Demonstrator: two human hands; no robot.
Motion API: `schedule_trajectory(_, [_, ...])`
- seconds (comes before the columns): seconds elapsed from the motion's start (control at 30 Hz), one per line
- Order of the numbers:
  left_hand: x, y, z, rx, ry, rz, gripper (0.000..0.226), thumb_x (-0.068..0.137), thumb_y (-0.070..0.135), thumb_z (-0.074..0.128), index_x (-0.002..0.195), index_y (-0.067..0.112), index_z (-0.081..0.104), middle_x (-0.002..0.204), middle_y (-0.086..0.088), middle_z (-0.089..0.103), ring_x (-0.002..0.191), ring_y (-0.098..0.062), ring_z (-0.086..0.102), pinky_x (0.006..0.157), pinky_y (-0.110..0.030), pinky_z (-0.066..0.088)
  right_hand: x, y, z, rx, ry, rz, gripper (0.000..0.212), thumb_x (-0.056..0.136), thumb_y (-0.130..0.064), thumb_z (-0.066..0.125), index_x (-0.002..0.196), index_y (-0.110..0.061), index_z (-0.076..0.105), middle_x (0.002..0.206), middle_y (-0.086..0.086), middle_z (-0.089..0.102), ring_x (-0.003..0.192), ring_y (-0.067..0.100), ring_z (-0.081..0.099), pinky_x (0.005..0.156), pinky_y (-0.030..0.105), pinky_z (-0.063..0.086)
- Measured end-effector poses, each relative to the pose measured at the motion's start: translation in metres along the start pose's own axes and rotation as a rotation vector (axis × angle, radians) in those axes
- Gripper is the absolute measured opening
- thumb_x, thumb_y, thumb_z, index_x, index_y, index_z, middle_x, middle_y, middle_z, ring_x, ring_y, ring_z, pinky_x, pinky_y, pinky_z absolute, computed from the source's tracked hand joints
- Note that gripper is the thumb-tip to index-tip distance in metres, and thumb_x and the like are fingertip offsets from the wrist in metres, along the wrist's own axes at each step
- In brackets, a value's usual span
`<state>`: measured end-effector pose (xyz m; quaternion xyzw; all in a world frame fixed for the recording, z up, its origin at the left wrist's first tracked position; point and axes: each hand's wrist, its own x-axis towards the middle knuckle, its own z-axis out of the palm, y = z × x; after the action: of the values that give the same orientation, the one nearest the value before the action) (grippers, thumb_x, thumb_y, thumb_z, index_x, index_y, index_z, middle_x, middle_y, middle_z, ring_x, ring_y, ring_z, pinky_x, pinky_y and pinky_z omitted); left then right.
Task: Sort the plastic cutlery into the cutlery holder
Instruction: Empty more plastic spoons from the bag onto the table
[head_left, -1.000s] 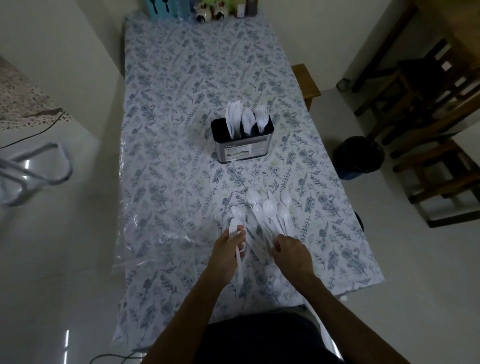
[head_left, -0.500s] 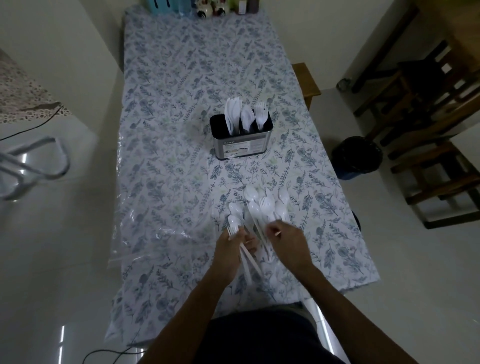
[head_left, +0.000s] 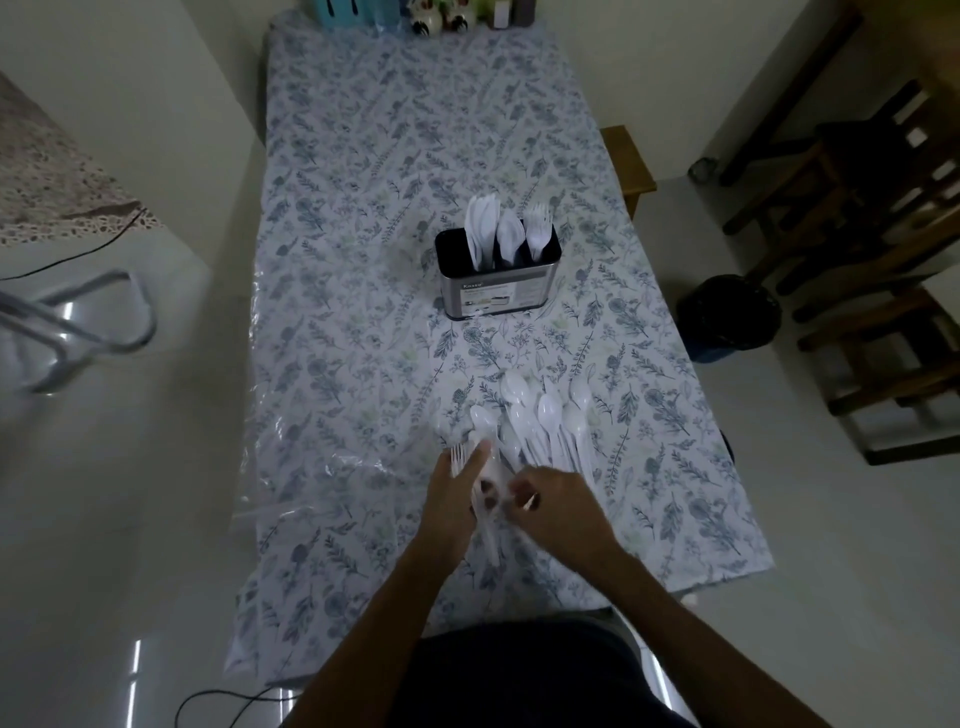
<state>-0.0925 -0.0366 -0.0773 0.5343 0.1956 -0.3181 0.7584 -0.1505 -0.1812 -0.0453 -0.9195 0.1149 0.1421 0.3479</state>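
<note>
1. Near the desk's (head_left: 363, 208) front edge, the left hand (head_left: 457, 499) grips several white plastic forks (head_left: 458, 457).
2. The right hand (head_left: 556, 506) pinches one thin piece beside the loose white plastic spoons (head_left: 540, 415).
3. Light, slippery cutlery is best gripped mid-handle; the partly filled steel cutlery holder (head_left: 498, 283) stands mid-desk.

Cutlery holder (head_left: 497, 280): metal, upright mid-counter, three compartments holding white knives, spoons, forks. Loose white plastic cutlery (head_left: 540, 423) piled, fanned out, near the counter's near edge; bowls point away.
</note>
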Motion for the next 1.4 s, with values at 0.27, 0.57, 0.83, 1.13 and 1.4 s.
schedule_trajectory(0.27, [-0.003, -0.001, -0.018, 0.167, 0.259, 0.039, 0.015, 0.096, 0.024, 0.071, 0.09, 0.012, 0.065, 0.072, -0.004, 0.06, 0.056, -0.015, 0.052, 0.052, -0.03, 0.046, 0.011, 0.028, -0.001, -0.01, 0.152, 0.113, 0.028, 0.097, -0.043, 0.057, 0.109, -0.019, 0.064, 0.101, -0.001, 0.069, 0.081, 0.009, 0.066, 0.073, 0.028, 0.061])
schedule_trajectory(0.57, [-0.012, 0.011, -0.02, 0.16, 0.254, 0.002, 0.026, 0.094, 0.042, 0.071, 0.083, 0.022, 0.06, 0.074, -0.001, 0.057, 0.05, -0.008, 0.044, 0.045, -0.023, 0.037, 0.051, 0.084, -0.01, -0.341, 0.248, 0.198, 0.024, 0.094, -0.039, 0.05, 0.103, -0.024, 0.066, 0.095, 0.009, 0.064, 0.077, 0.021, 0.058, 0.062, 0.029, 0.053])
schedule_trajectory(0.83, [-0.017, 0.012, -0.018, 0.149, 0.248, -0.043, 0.027, 0.093, 0.047, 0.071, 0.089, 0.023, 0.06, 0.074, 0.002, 0.054, 0.052, -0.008, 0.042, 0.045, -0.024, 0.036, 0.041, 0.086, -0.013, -0.293, 0.331, 0.158, 0.029, 0.093, -0.041, 0.06, 0.116, -0.024, 0.066, 0.115, 0.009, 0.061, 0.101, 0.025, 0.059, 0.079, 0.032, 0.054])
schedule_trajectory(1.13, [-0.016, 0.01, -0.017, -0.079, 0.222, -0.18, 0.061, 0.098, 0.067, 0.044, 0.112, 0.01, 0.062, 0.074, -0.003, 0.057, 0.052, -0.01, 0.043, 0.042, -0.023, 0.035, 0.042, 0.086, -0.001, -0.306, 0.217, 0.146, 0.033, 0.094, -0.036, 0.058, 0.125, -0.027, 0.064, 0.122, 0.01, 0.06, 0.107, 0.032, 0.059, 0.087, 0.042, 0.053])
schedule_trajectory(1.4, [-0.016, 0.011, -0.007, 0.171, 0.197, -0.099, 0.069, 0.107, 0.058, 0.02, 0.104, 0.008, 0.067, 0.058, -0.006, 0.062, 0.038, -0.01, 0.039, 0.042, -0.02, 0.029, 0.009, 0.019, -0.011, 0.091, 0.127, 0.017, 0.042, 0.087, -0.054, 0.066, 0.119, -0.026, 0.066, 0.101, -0.006, 0.066, 0.083, 0.009, 0.064, 0.073, 0.027, 0.058])
